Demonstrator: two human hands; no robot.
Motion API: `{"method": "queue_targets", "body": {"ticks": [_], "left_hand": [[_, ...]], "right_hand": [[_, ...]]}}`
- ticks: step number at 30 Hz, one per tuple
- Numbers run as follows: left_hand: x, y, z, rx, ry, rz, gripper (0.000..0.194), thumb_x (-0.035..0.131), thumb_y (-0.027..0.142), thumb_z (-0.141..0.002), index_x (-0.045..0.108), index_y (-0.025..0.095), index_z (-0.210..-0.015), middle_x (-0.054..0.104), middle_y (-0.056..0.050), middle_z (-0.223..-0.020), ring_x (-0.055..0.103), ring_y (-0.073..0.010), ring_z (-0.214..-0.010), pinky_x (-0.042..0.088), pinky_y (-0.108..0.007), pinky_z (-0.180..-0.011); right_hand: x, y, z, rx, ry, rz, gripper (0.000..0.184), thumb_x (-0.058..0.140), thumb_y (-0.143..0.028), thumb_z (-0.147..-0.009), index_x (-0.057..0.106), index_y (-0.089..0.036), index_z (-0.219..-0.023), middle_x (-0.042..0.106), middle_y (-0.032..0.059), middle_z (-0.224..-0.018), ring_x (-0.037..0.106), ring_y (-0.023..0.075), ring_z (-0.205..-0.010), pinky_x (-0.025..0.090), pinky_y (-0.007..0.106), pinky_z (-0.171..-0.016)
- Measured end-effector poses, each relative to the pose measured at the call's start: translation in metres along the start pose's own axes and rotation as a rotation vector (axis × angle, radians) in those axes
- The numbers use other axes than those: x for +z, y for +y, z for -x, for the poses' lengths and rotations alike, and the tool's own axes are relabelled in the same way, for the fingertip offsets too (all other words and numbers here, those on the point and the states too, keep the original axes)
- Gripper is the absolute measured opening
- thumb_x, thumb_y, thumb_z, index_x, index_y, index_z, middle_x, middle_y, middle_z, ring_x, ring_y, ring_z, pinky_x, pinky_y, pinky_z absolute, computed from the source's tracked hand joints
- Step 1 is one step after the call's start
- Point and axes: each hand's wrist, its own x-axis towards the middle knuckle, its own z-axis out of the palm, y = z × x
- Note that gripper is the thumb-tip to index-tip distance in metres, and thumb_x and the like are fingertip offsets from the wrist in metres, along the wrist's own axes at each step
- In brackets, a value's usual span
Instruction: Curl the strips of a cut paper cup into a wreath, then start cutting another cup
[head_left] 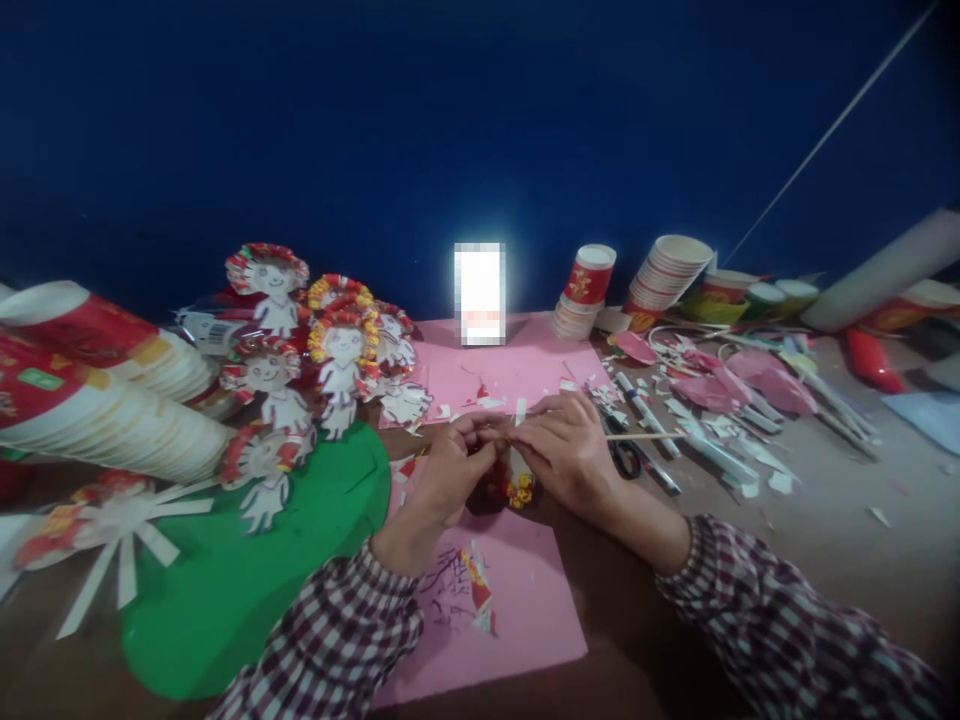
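My left hand (450, 470) and my right hand (566, 450) meet over the pink sheet, fingertips pinched close together. A thin wooden stick (645, 436) runs out to the right from under my right hand's fingers. Below the fingertips hangs a cut paper cup with red and yellow curled strips (520, 490), mostly hidden by my hands. The left fingers are closed on part of it; exactly where they grip is hidden. A pink sheet (525, 610) with dark pen marks and a printed scrap lies under my wrists.
Left are stacked paper cups (135, 430), several paper dolls with curled rims (341, 350), a green board (225, 600) and a cup cut into strips (127, 520). Behind stands a bright phone-like screen (480, 295). Right are cup stacks (664, 280), scissors (626, 460), pens and paper scraps.
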Motion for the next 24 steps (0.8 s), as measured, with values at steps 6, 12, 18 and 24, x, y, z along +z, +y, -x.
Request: {"method": "queue_targets", "body": {"ticks": [6,12,18,24], "left_hand": [[-0.0005,0.0023,0.0010,-0.001,-0.037,0.010,0.041,0.071,0.020,-0.068,0.059,0.015,-0.107,0.066,-0.003,-0.081,0.059,-0.0111,-0.069,0.046,-0.022,-0.063],[0.0000,0.0021,0.0012,0.002,-0.041,0.036,0.042,0.070,0.017,-0.069,0.058,0.015,-0.108,0.066,-0.002,-0.083,0.060,-0.0124,-0.077,0.046,-0.023,-0.070],[-0.0011,0.0007,-0.0002,0.022,-0.056,0.016,0.041,0.069,0.014,-0.070,0.057,0.016,-0.109,0.065,-0.002,-0.085,0.060,-0.0124,-0.081,0.046,-0.024,-0.075],[-0.0003,-0.0006,0.0002,0.035,-0.033,-0.027,0.040,0.067,0.014,-0.070,0.056,0.016,-0.108,0.066,-0.003,-0.086,0.061,-0.0134,-0.082,0.047,-0.024,-0.075]], "right_hand": [[0.0001,-0.0014,-0.0002,0.032,0.001,-0.036,0.011,0.057,-0.020,-0.085,0.066,-0.023,-0.091,0.070,-0.0003,-0.084,0.052,0.0205,-0.091,0.036,0.039,-0.089],[-0.0008,-0.0020,-0.0006,0.043,-0.019,-0.043,0.008,0.058,-0.021,-0.084,0.064,-0.023,-0.090,0.070,-0.0002,-0.086,0.051,0.0205,-0.092,0.035,0.039,-0.090],[-0.0011,-0.0036,0.0001,0.037,-0.004,-0.007,0.009,0.059,-0.020,-0.082,0.063,-0.022,-0.090,0.070,0.0002,-0.089,0.051,0.0207,-0.091,0.035,0.040,-0.091],[-0.0025,-0.0040,0.0007,0.033,0.019,-0.006,0.009,0.060,-0.020,-0.082,0.063,-0.022,-0.090,0.070,-0.0006,-0.084,0.052,0.0207,-0.094,0.034,0.040,-0.093]]}}
